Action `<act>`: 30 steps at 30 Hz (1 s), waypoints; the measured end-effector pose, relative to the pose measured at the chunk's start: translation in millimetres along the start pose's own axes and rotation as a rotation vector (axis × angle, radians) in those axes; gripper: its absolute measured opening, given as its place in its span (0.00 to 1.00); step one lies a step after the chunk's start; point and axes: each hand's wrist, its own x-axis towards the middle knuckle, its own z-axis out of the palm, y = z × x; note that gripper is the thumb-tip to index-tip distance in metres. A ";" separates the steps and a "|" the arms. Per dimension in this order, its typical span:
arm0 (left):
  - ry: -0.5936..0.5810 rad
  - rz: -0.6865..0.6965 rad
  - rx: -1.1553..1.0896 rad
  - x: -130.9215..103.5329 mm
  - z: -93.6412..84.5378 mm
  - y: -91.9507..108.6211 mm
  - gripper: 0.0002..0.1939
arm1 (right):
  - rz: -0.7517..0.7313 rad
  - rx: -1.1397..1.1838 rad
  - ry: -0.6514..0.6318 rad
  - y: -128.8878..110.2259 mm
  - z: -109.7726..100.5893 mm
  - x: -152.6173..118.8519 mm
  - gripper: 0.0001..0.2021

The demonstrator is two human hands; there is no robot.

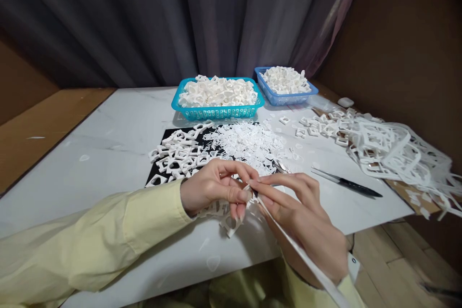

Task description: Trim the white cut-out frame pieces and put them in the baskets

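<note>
Over the near part of the table my left hand [227, 185] is closed, its thumb and fingers pinching a small white piece [247, 187]. My right hand [301, 216] meets it, with fingertips pressed close around one end of a long, narrow white strip [288, 237]. From there the strip runs down across the right hand to the lower right. Something small and dark shows between the fingertips, too covered to name. Just below the left fingers lie white frame-shaped pieces [230, 226]. Behind the hands, a heap of thin white scraps [249, 144] covers part of a black mat [153, 173].
A teal basket [220, 113] and a blue basket [288, 100], both full of white pieces, stand at the back. Thick white frames [180, 151] lie on the mat's left. Black-handled tweezers [352, 185] rest at right, near tangled white plastic strips [397, 149].
</note>
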 end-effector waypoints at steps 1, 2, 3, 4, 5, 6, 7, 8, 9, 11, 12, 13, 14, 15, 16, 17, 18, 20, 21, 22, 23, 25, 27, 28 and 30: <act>0.005 -0.004 0.002 0.2 -0.1 0.5 0.04 | -0.006 -0.055 0.003 -0.7 0.7 0.6 0.09; 0.008 -0.007 0.005 0.5 -0.3 0.8 0.05 | -0.012 -0.094 0.006 -1.3 1.8 0.9 0.09; 0.012 -0.010 0.009 0.9 -0.6 0.8 0.05 | -0.021 -0.114 0.012 -1.5 3.3 0.8 0.10; 0.019 -0.008 0.009 1.3 -1.0 0.1 0.05 | -0.034 -0.121 0.021 -1.3 5.2 0.2 0.10; 0.023 -0.006 0.013 1.6 -1.2 -1.1 0.05 | -0.047 -0.122 0.029 -0.5 7.4 -0.9 0.11; 0.028 -0.009 0.017 1.6 -1.3 -2.9 0.05 | -0.052 -0.122 0.035 0.6 9.7 -2.5 0.11; 0.026 -0.019 0.029 1.3 -1.0 -5.1 0.06 | -0.049 -0.120 0.049 2.1 11.9 -4.3 0.12; 0.015 -0.040 0.044 0.7 -0.3 -7.2 0.06 | -0.031 -0.116 0.073 3.8 13.7 -6.1 0.12; 0.003 -0.062 0.060 -0.3 0.8 -8.7 0.06 | -0.004 -0.107 0.099 5.3 15.0 -7.7 0.13; 0.002 -0.071 0.102 -2.2 3.4 -7.3 0.08 | 0.052 -0.070 0.173 7.7 15.4 -9.1 0.13; 0.020 -0.053 0.146 -2.4 4.1 -3.5 0.08 | 0.079 -0.048 0.218 8.5 14.6 -8.9 0.13; 0.051 -0.012 0.218 -1.3 4.0 2.9 0.07 | 0.106 -0.039 0.266 9.3 13.6 -8.3 0.12; 0.089 0.045 0.324 1.6 2.3 11.6 0.07 | 0.129 -0.047 0.314 10.3 12.9 -7.6 0.12; 0.141 0.120 0.473 6.9 -1.2 22.5 0.06 | 0.148 -0.064 0.368 11.8 12.7 -7.0 0.12; 0.205 0.229 0.642 14.8 -6.8 34.9 0.05 | 0.171 -0.084 0.423 13.6 13.3 -6.9 0.12; 0.295 0.357 0.825 25.5 -14.5 48.4 0.06 | 0.194 -0.100 0.475 16.0 14.9 -7.2 0.13; 0.402 0.476 1.006 38.6 -24.2 62.2 0.06 | 0.216 -0.102 0.526 18.6 17.3 -8.1 0.13; 0.541 0.538 1.356 70.0 -46.8 88.2 0.05 | 0.250 -0.088 0.596 23.9 22.9 -10.4 0.12; 0.559 0.521 1.426 86.5 -58.2 99.3 0.04 | 0.254 -0.085 0.615 26.1 25.3 -11.6 0.11; 0.574 0.511 1.474 102.4 -68.3 108.5 0.03 | 0.250 -0.086 0.626 27.9 26.9 -12.5 0.10; 0.583 0.496 1.528 116.9 -76.7 115.6 0.02 | 0.241 -0.088 0.629 29.3 27.6 -13.2 0.10; 0.577 0.456 1.640 139.6 -86.6 122.9 0.02 | 0.233 -0.080 0.635 31.0 26.7 -13.5 0.11; 0.540 0.410 1.734 151.5 -87.6 122.7 0.02 | 0.234 -0.064 0.641 31.6 24.2 -13.0 0.13; 0.518 0.391 1.771 153.4 -85.5 120.9 0.02 | 0.234 -0.052 0.636 31.5 23.2 -12.8 0.14; 0.479 0.368 1.821 149.0 -78.5 117.1 0.06 | 0.239 -0.015 0.630 30.4 22.2 -13.2 0.15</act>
